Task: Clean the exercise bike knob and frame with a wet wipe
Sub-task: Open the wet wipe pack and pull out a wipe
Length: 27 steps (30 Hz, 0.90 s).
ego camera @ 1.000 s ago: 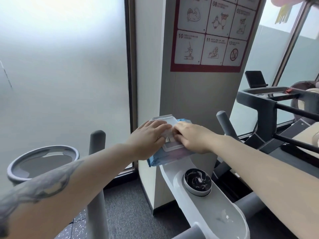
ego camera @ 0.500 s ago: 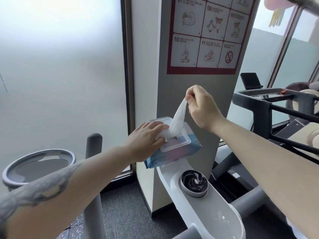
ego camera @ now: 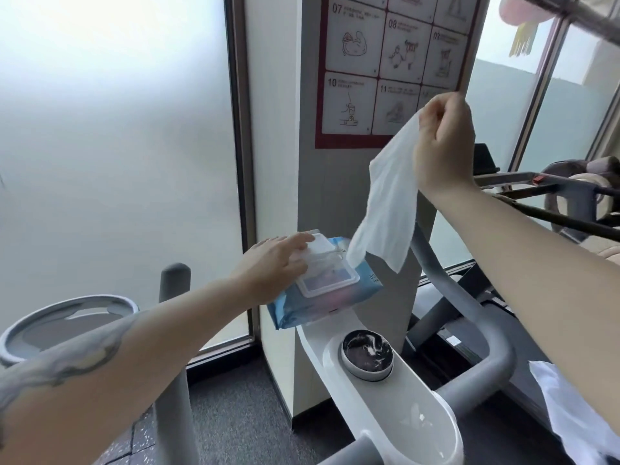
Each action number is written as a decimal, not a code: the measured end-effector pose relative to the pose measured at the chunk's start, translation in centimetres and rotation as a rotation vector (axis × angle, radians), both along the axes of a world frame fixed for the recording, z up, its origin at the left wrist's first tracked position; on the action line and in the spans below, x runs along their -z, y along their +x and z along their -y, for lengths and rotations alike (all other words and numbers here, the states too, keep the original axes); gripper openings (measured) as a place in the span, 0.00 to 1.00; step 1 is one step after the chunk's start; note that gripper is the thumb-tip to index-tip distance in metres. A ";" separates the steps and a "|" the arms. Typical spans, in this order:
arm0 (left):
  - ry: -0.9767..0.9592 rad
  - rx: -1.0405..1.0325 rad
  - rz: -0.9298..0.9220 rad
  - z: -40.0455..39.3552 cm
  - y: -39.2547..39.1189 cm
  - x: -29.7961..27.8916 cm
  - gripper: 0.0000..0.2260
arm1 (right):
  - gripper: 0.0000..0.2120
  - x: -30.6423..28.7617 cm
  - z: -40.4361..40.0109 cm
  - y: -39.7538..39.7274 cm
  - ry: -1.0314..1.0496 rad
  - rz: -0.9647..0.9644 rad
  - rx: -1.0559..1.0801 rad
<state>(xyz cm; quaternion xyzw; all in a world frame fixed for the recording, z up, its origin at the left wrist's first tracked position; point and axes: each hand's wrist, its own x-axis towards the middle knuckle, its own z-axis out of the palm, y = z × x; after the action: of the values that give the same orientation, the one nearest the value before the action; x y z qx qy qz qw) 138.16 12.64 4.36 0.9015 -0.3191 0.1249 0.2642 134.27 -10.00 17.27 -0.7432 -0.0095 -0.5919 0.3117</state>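
- The wet wipe (ego camera: 385, 203) hangs unfolded from your right hand (ego camera: 443, 142), which pinches its upper corner between thumb and curled fingers, raised high in front of the pillar's instruction poster (ego camera: 385, 72). The wipe's lower edge hangs just above the pack's far end; you cannot tell from this view whether it is fully free of the opening.
- The wipes pack (ego camera: 322, 293), blue with a clear flip lid (ego camera: 322, 256) standing open, rests on the front end of the white bike frame (ego camera: 379, 407). Your left hand (ego camera: 271, 266) lies flat on it, fingers straight, pressing the pack and the lid's edge to steady it.
- The knob (ego camera: 367, 357), a round dark dial with a pale rim, sits on the frame just below the pack. Nothing touches it yet.
- So the wipe is drawn, and that looks like the only step done. By the look of it, both cleaning steps are left: the knob, then the frame.
- The lid is not yet shut, and the pack covers part of the frame; you may need to close and move it to wipe there.
- Outward: grey handlebar tubes (ego camera: 469, 317) flank the frame, a round grey tray (ego camera: 63, 323) sits at the left, and frosted glass (ego camera: 110, 146) fills the wall behind.
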 end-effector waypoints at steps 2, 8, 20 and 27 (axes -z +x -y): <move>0.093 -0.071 0.071 1.0 0.0 -0.1 0.22 | 0.09 0.6 0.3 -0.2 0.009 -0.011 0.009; 0.103 -0.257 0.213 3.9 0.1 1.1 0.29 | 0.07 1.6 0.7 -0.8 -0.018 -0.041 0.016; -0.296 -0.063 0.238 2.3 -0.6 -0.6 0.20 | 0.08 3.4 1.0 -1.0 -0.081 -0.126 0.023; 0.072 0.210 0.400 2.1 -1.3 1.8 0.19 | 0.08 2.6 1.5 -1.2 -0.037 -0.118 0.027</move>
<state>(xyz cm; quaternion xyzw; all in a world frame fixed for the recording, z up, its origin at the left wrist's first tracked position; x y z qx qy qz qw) 136.89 10.51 2.54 0.8295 -0.4616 0.2614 0.1749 133.05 -11.54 14.70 -0.7825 0.0080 -0.5512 0.2896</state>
